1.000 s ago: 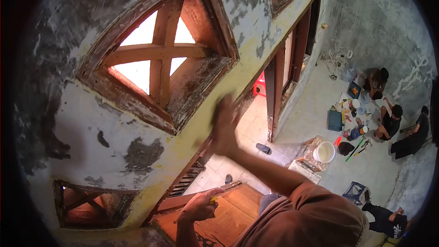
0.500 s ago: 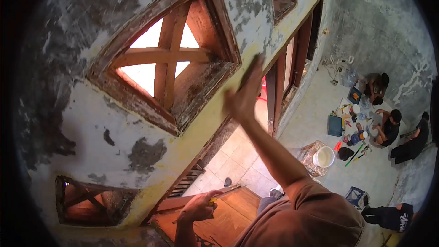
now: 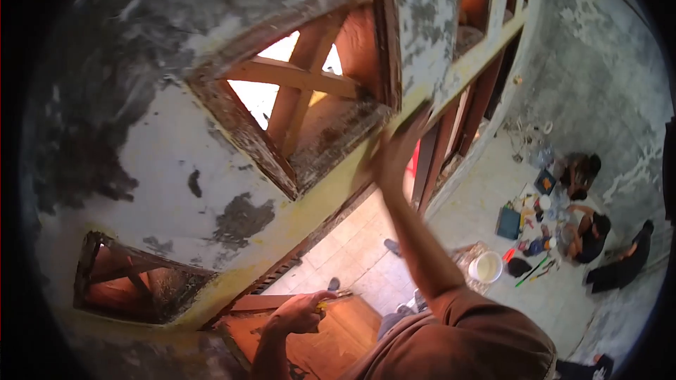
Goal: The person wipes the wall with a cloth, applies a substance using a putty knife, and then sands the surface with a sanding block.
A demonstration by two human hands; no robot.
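Note:
My right hand (image 3: 396, 155) is raised to the yellowish wall strip (image 3: 338, 174) below the diamond-shaped wooden vent frame (image 3: 292, 88). Its fingers look stretched out flat along the surface, blurred by motion, with a dark patch along them. Lower down, my left hand (image 3: 299, 312) is closed around a small yellow object (image 3: 322, 305), mostly hidden by the fingers. That hand is close over the top of an orange-brown wooden door panel (image 3: 345, 334). Patchy grey and white plaster (image 3: 162, 141) covers the wall around the vent.
A white bucket (image 3: 486, 267) stands on the floor far below, to the right. Several people (image 3: 591, 236) sit by the far wall among scattered tools, a dark green case (image 3: 509, 223) and bottles. A smaller vent (image 3: 134, 281) is at lower left. Tiled floor (image 3: 359, 246) shows through the doorway.
My view has shifted, so the vent frame sits further right. My right hand is still at the wall strip, more blurred now; the left keeps its grip on the yellow object.

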